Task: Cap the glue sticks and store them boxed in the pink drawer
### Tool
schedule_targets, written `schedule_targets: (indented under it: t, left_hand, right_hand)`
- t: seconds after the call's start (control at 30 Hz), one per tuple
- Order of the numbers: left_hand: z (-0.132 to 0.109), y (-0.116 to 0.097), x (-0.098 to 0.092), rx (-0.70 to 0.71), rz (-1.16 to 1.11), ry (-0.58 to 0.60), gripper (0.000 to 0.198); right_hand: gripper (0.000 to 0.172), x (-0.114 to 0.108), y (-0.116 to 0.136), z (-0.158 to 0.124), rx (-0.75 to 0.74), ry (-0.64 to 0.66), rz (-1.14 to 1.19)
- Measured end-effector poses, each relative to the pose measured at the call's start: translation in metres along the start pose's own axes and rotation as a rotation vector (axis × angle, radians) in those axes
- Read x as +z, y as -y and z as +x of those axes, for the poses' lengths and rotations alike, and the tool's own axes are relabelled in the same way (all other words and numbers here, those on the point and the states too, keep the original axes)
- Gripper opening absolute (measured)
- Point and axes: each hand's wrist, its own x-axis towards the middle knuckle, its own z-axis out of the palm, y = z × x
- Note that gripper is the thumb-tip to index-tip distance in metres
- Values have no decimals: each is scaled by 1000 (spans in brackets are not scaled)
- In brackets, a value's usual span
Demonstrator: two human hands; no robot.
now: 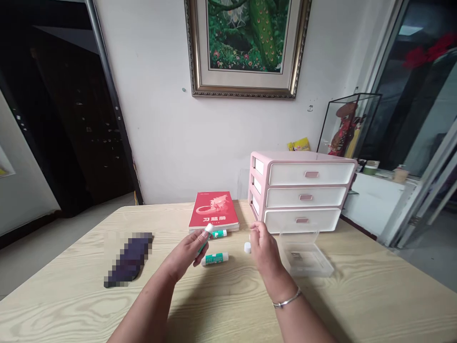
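Note:
My left hand is closed round a green-and-white glue stick, its white end pointing up. Two more glue sticks lie on the table near that hand: one glue stick just in front of it, another glue stick behind it by the book. My right hand is raised to the right with fingers curled together. What they hold, if anything, is hidden. A small white cap rests on the table just left of my right hand.
A red book lies at the back of the wooden table. Right of it stands a pink-and-white drawer unit, with a clear plastic box, lid raised, in front. At left is a dark blurred-out object.

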Motion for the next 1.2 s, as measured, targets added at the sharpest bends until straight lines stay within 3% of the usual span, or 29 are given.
schedule_targets:
  t: [0.13, 0.23, 0.37, 0.63, 0.83, 0.97, 1.2]
  left_hand:
    - [14, 18, 1, 74, 504, -130, 38]
    - [24, 35, 2, 45, 683, -200, 37]
    - [35, 48, 3, 7, 748, -213, 35]
    - [46, 59, 9, 98, 652, -142, 28]
    - [49, 65, 8, 144, 604, -164, 28]
    - [51, 63, 4, 165, 645, -289, 31]
    - [58, 64, 1, 101, 759, -390, 30]
  right_hand:
    - [29, 4, -7, 4, 150, 191, -313]
    - [29, 2, -18, 7, 286, 343, -454]
    - [31, 2, -31, 3, 255, 454, -557]
    - [34, 12, -38, -6, 173, 596, -565]
    - [40, 16, -35, -7, 138, 602, -494]
    - [45, 12, -28, -6, 158, 593, -461]
    - [42, 9, -15, -1, 149, 379, -425]
